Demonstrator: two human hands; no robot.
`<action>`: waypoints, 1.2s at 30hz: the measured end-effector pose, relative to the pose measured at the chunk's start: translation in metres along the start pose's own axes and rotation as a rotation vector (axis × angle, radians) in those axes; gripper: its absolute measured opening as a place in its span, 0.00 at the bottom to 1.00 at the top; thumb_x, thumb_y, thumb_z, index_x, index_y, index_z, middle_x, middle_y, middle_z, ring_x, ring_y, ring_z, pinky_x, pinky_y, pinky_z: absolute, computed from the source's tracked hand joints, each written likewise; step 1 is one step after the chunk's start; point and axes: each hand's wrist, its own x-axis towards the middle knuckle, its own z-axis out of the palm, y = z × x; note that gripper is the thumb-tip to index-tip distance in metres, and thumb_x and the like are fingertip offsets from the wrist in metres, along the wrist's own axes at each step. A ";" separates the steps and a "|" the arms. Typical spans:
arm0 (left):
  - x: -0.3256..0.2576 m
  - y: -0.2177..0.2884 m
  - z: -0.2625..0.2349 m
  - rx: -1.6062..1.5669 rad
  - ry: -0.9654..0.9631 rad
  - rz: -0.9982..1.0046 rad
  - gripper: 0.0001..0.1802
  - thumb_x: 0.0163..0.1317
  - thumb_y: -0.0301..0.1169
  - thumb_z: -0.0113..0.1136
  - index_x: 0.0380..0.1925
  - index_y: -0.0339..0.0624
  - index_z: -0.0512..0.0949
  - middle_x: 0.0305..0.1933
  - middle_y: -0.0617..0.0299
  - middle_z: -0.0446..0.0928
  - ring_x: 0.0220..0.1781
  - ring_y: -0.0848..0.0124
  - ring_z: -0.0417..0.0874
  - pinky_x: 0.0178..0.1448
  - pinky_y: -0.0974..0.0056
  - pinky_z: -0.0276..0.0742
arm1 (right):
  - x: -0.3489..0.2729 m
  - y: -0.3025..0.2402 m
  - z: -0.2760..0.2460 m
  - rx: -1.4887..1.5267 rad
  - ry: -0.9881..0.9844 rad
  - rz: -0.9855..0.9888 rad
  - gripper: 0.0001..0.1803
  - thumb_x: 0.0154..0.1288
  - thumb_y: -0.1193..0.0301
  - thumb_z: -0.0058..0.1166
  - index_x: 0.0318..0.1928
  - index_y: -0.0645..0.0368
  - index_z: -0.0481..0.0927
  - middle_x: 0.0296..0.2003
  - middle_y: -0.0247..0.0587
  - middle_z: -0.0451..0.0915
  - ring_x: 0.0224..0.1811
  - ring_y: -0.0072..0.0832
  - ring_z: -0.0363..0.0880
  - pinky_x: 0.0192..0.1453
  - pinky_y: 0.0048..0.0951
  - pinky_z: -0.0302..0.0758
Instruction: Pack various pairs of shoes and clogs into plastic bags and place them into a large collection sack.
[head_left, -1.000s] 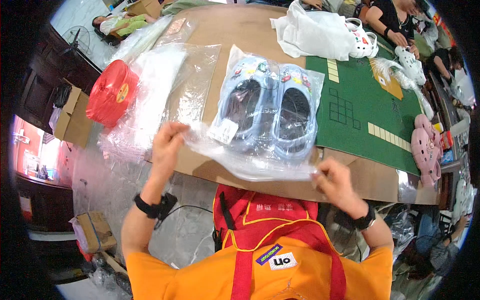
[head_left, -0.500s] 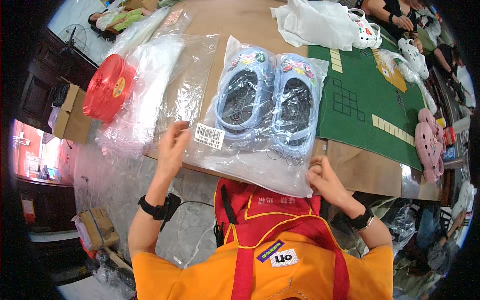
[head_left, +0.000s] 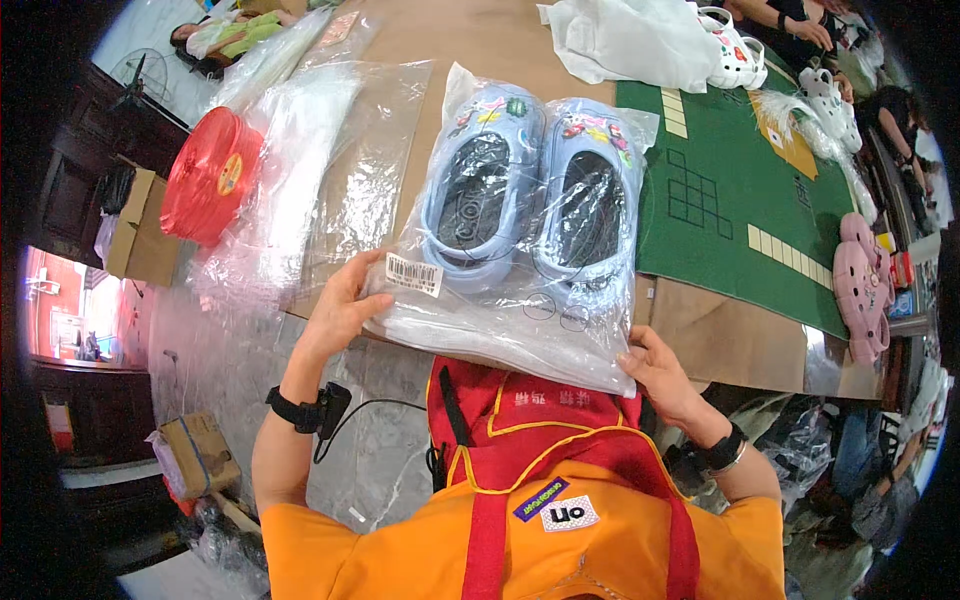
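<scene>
A pair of light blue clogs, the left clog (head_left: pixel 522 205) and the right clog (head_left: pixel 627 225), lies side by side in a clear plastic bag (head_left: pixel 470 325). Their toes point away from me and carry colourful charms; the insoles are dark. A white barcode label (head_left: pixel 413 275) is stuck near the bag's lower left. My left hand (head_left: pixel 345 305) pinches the bag's left edge beside that label, thumb on top. At the lower right corner, my right hand (head_left: pixel 660 375) grips the plastic between thumb and fingers. The bag's near end is folded between my hands, at the table edge.
Flat clear bags (head_left: pixel 310 150) and a red plastic roll (head_left: pixel 210 175) lie to the left. A green mat (head_left: pixel 720 200) covers the table's right side, with pink clogs (head_left: pixel 862 290) at its edge. White clogs (head_left: pixel 738 55) and white wrapping (head_left: pixel 630 45) are farther off, near another person.
My left hand has closed on the bag's left edge. The near end of the bag is now folded over, and the label has shifted slightly.
</scene>
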 end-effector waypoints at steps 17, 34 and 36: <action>-0.033 0.013 0.128 0.911 -0.086 0.834 0.32 0.41 0.41 0.65 0.50 0.47 0.71 0.54 0.56 0.68 0.57 0.56 0.66 0.58 0.51 0.58 | -0.005 -0.006 0.014 -0.124 -0.057 -0.021 0.34 0.56 0.79 0.55 0.60 0.62 0.51 0.44 0.41 0.74 0.47 0.24 0.73 0.49 0.26 0.72; -0.003 0.007 0.181 0.945 0.013 1.312 0.16 0.46 0.35 0.53 0.38 0.45 0.75 0.29 0.67 0.69 0.34 0.73 0.72 0.38 0.65 0.65 | -0.004 -0.009 0.019 -0.102 -0.081 0.045 0.27 0.65 0.72 0.45 0.60 0.56 0.49 0.26 0.34 0.70 0.23 0.17 0.67 0.23 0.16 0.64; 0.001 0.007 0.173 1.002 -0.029 1.292 0.16 0.45 0.34 0.53 0.37 0.43 0.75 0.28 0.67 0.69 0.31 0.73 0.71 0.36 0.67 0.64 | -0.004 -0.010 0.020 -0.108 -0.073 0.036 0.27 0.65 0.72 0.45 0.59 0.56 0.49 0.26 0.34 0.70 0.23 0.17 0.67 0.23 0.16 0.64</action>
